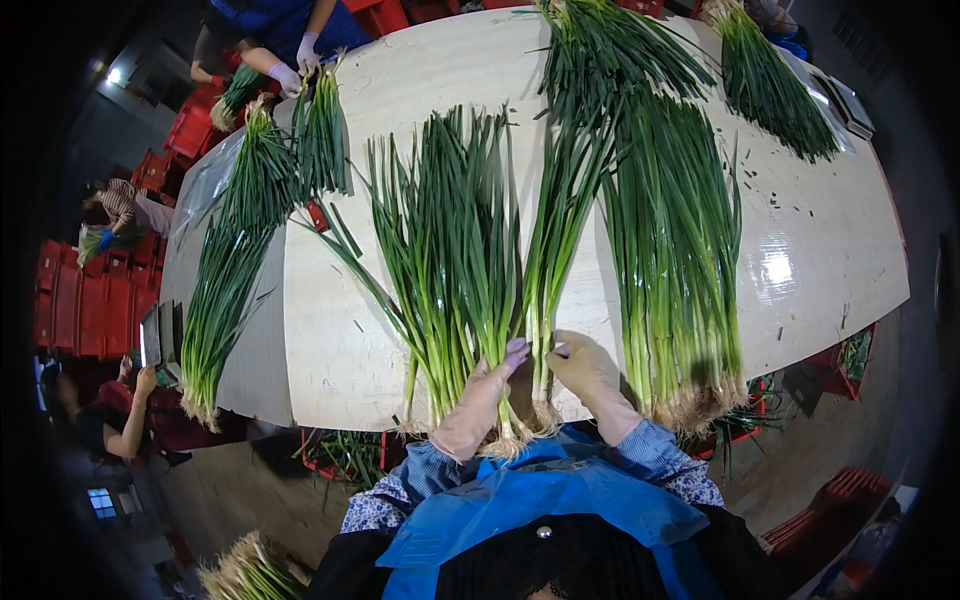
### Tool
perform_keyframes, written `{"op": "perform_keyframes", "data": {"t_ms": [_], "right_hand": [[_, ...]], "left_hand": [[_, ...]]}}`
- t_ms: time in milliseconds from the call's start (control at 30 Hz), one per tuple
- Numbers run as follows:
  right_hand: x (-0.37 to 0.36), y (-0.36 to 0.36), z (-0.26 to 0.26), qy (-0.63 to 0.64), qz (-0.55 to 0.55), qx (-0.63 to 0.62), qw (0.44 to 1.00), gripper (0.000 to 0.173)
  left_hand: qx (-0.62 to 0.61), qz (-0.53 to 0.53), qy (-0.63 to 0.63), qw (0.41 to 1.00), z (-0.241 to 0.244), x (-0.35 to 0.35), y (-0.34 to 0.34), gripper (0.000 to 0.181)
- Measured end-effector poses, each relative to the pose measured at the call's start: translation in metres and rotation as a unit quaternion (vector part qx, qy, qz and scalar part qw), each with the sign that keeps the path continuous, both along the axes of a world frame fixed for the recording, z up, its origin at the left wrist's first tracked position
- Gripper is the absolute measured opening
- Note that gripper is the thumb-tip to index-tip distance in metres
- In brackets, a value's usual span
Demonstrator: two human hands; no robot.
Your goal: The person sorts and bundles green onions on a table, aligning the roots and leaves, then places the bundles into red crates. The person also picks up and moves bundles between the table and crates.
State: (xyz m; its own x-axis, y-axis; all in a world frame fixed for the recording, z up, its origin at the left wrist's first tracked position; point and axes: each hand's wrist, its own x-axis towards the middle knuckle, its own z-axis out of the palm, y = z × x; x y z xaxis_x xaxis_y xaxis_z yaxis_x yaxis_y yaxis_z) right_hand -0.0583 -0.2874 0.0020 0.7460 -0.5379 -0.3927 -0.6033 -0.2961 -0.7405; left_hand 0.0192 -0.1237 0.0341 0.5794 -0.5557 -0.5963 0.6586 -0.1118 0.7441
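Note:
My left hand (474,405), in a pale thin glove, is closed around a few rooted allium stalks (489,322), which look like green garlic or spring onions. Their pale roots (504,447) hang past the table edge below the palm. Just to the right, a narrow group of stalks (541,322) lies with its roots towards me. My right hand (589,371), gloved too, has curled fingertips beside these stems; whether they grip is unclear. On the left spreads a loose pile of stalks (439,285), and a thicker pile (671,277) lies to the right of my right hand.
More bunches lie at the table's far side (600,52), far right (780,90) and left (225,322). Across the table a gloved co-worker (289,75) handles stalks. Red crates (97,300) stand at left; a crate of leaf scraps (345,454) sits below the table edge.

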Motion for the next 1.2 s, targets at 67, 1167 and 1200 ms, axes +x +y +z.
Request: {"op": "perform_keyframes", "data": {"t_ms": [67, 1167, 1200], "right_hand": [[-0.006, -0.003, 0.003, -0.016, 0.007, -0.115, 0.993, 0.041], [-0.220, -0.194, 0.092, -0.129, -0.278, -0.032, 0.951, 0.054], [-0.223, -0.217, 0.073, -0.079, -0.292, -0.077, 0.950, 0.054]], "left_hand": [[-0.039, -0.004, 0.003, 0.999, 0.004, 0.000, 0.005, 0.040], [0.353, -0.206, -0.528, 0.744, -0.025, -0.013, -0.038, 0.105], [0.368, -0.213, -0.535, 0.730, -0.027, -0.012, -0.044, 0.106]]}}
